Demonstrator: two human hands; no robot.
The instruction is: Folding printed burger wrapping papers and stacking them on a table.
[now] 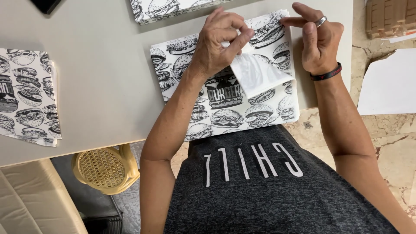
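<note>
A sheet of black-and-white paper printed with burger drawings [225, 108] lies on the grey table [108, 86] in front of me. One corner is folded over, showing its plain white underside [255, 76]. My left hand [219, 41] pinches the white flap near the sheet's middle. Wearing a ring and a dark wristband, my right hand [314, 37] pinches the sheet's far right corner with thumb and forefinger.
A stack of the same printed sheets [26, 95] lies at the left of the table, and another printed sheet [169, 8] at the far edge. A yellow plastic chair [104, 167] stands below the table. White paper [390, 84] and cardboard [390, 17] lie on the tiled floor at right.
</note>
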